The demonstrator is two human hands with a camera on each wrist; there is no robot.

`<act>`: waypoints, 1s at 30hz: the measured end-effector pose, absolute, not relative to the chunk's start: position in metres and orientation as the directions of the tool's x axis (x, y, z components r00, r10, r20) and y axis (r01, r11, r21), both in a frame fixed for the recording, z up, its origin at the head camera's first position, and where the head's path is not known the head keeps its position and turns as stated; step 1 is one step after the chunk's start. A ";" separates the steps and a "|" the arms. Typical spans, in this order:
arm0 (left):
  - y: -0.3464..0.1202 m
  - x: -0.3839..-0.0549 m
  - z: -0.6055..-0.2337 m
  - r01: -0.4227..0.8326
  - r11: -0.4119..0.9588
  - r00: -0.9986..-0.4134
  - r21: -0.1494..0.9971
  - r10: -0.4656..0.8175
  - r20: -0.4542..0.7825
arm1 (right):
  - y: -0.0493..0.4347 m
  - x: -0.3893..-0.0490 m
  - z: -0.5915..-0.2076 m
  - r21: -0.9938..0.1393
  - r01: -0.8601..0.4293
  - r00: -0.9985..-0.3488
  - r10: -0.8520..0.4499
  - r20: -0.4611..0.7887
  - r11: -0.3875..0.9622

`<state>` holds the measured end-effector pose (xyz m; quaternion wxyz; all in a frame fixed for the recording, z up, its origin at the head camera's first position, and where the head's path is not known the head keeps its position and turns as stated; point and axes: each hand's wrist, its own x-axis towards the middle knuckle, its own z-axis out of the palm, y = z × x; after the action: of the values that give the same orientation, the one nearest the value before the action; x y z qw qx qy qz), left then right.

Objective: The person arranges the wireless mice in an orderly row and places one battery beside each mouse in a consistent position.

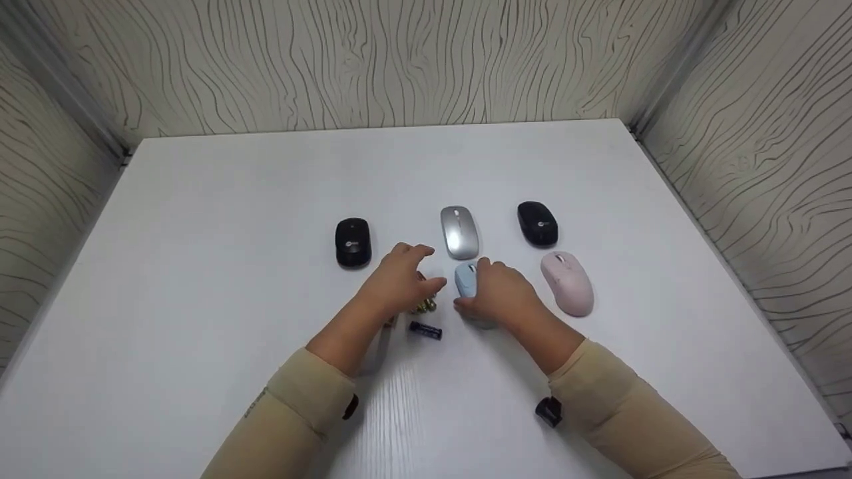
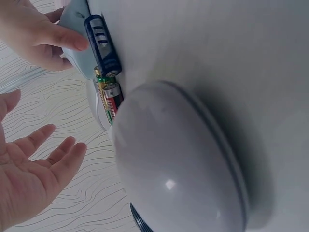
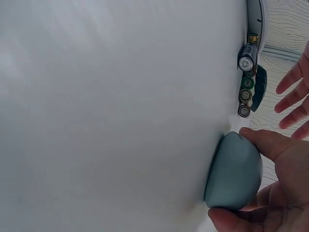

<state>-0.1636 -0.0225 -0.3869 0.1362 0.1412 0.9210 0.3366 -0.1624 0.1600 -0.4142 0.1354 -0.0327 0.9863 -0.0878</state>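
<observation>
My right hand (image 1: pixel 502 293) grips a light blue computer mouse (image 1: pixel 466 279) on the white table, its thumb and fingers on opposite sides in the right wrist view. My left hand (image 1: pixel 399 279) hovers with fingers spread and holds nothing. Beneath it several batteries (image 1: pixel 426 306) lie side by side, partly hidden in the head view. A dark blue battery (image 1: pixel 426 330) lies nearer, at an angle to them. A pale mouse (image 2: pixel 174 159) fills the middle of the left wrist view; in the head view the left hand and forearm mostly cover it.
Behind the hands lie a black mouse (image 1: pixel 353 243) at left, a silver mouse (image 1: pixel 459 233) in the middle and another black mouse (image 1: pixel 538 224) at right. A pink mouse (image 1: pixel 568 284) sits right of my right hand. Patterned panels (image 1: pixel 399 66) border the white table (image 1: pixel 200 219).
</observation>
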 end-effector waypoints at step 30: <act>-0.049 -0.162 -0.383 0.108 0.773 -0.953 0.625 0.259 -0.155 | 0.155 -0.163 -0.392 -0.124 -0.134 -0.966 -0.157 -0.205 0.983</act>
<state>-0.1624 -0.0493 -0.3827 0.1167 0.0983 0.9342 0.3225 -0.1632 0.1554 -0.3916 0.1075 -0.0734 0.9900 -0.0544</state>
